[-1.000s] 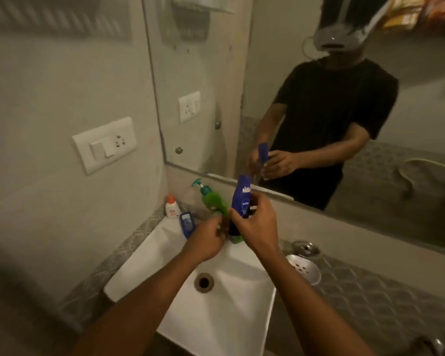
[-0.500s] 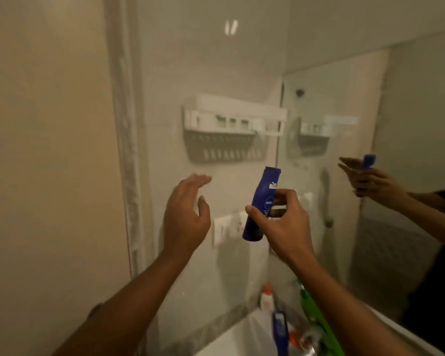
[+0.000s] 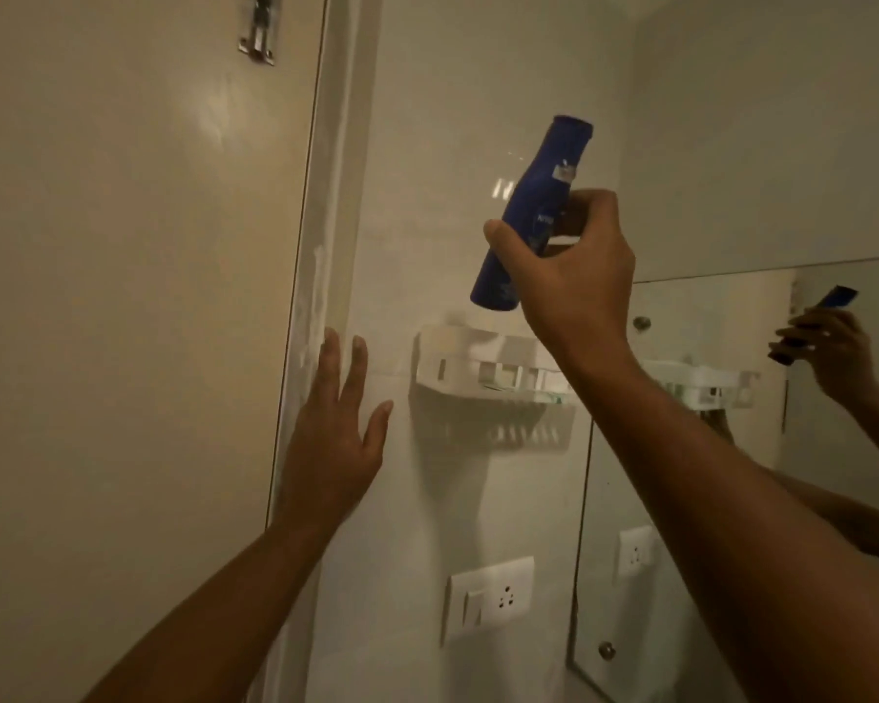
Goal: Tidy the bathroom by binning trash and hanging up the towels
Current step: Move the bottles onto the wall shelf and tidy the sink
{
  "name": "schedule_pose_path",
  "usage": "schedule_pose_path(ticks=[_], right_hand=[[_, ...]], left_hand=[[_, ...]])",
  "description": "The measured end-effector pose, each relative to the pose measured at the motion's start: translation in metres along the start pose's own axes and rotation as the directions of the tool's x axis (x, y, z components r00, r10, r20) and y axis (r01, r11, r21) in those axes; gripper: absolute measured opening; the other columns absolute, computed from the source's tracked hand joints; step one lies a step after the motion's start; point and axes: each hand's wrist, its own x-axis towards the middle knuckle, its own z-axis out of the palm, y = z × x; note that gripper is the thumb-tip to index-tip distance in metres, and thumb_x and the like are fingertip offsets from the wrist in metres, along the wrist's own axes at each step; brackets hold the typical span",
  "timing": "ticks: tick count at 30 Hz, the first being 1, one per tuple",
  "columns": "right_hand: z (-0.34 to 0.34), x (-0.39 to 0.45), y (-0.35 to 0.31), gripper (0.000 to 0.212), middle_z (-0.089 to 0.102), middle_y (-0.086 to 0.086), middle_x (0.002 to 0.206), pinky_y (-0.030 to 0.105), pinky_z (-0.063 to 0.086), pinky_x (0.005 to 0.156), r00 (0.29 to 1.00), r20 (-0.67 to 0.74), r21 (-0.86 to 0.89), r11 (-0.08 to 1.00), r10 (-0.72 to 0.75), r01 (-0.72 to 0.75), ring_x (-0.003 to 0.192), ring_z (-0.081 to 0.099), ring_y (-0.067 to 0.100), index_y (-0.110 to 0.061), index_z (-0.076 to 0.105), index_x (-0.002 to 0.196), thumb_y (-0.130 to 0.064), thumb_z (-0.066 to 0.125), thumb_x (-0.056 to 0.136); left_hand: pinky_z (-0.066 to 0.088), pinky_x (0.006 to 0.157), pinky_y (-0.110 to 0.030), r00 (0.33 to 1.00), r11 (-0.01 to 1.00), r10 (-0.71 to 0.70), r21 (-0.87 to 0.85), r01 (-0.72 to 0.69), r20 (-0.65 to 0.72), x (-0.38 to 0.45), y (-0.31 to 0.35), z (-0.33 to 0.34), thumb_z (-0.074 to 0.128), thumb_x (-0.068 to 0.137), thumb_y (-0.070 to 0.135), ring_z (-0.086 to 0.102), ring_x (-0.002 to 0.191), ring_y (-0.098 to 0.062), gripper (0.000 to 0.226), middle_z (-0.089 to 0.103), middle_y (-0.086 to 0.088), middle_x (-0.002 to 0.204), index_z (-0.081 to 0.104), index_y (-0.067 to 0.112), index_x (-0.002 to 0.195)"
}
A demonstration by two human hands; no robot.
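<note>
My right hand (image 3: 572,276) is raised and shut around a dark blue lotion bottle (image 3: 529,215), which tilts with its cap end down just above a white wall shelf (image 3: 493,367). The bottle does not touch the shelf. My left hand (image 3: 333,438) is open with fingers spread, held flat near the wall to the left of the shelf, holding nothing. No towels or trash show in this view.
A mirror (image 3: 731,449) on the right reflects my hand and the shelf. A white switch and socket plate (image 3: 488,596) sits on the wall below the shelf. A door (image 3: 123,296) with a metal latch (image 3: 260,27) stands at left.
The view has swung up from the sink to the wall. My right hand has lifted the blue bottle from the sink edge to above the shelf; my left hand let go and opened.
</note>
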Motion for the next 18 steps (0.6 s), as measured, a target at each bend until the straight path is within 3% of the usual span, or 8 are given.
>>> schedule_pose_path(ticks=[7,9,18], right_hand=[[0.023,0.008,0.032,0.064,0.060,-0.005,0.123,-0.003,0.042,0.058,0.988,0.135,-0.109,0.992,0.076,-0.061,0.099,0.062,0.007,-0.018,0.047,0.130,-0.042,0.081,0.081],[0.026,0.003,0.041,0.066,0.059,-0.005,0.122,0.002,0.044,0.058,0.979,0.168,-0.115,0.989,0.116,-0.098,0.095,0.059,0.005,-0.017,0.046,0.131,-0.043,0.080,0.081],[0.033,-0.003,0.059,0.061,0.060,-0.008,0.112,0.026,0.053,0.076,0.917,0.365,-0.269,0.961,0.159,-0.059,0.096,0.063,0.014,-0.022,0.049,0.128,-0.049,0.078,0.081]], left_hand=[[0.041,0.113,-0.054,1.000,1.000,-0.006,-0.018,0.006,-0.031,-0.001,-0.007,0.006,0.042,0.100,0.052,0.006,0.156,-0.017,0.076,-0.009,0.009,0.169,-0.002,0.036,0.160],[0.040,0.113,-0.056,0.999,1.000,-0.008,-0.025,0.007,-0.033,-0.001,-0.009,0.007,0.041,0.099,0.054,0.006,0.156,-0.018,0.076,-0.007,0.010,0.169,-0.001,0.037,0.160],[0.039,0.113,-0.057,0.999,0.999,-0.021,-0.034,0.020,-0.046,-0.002,-0.010,0.011,0.043,0.099,0.053,0.007,0.156,-0.015,0.074,-0.005,0.011,0.169,0.003,0.038,0.160]])
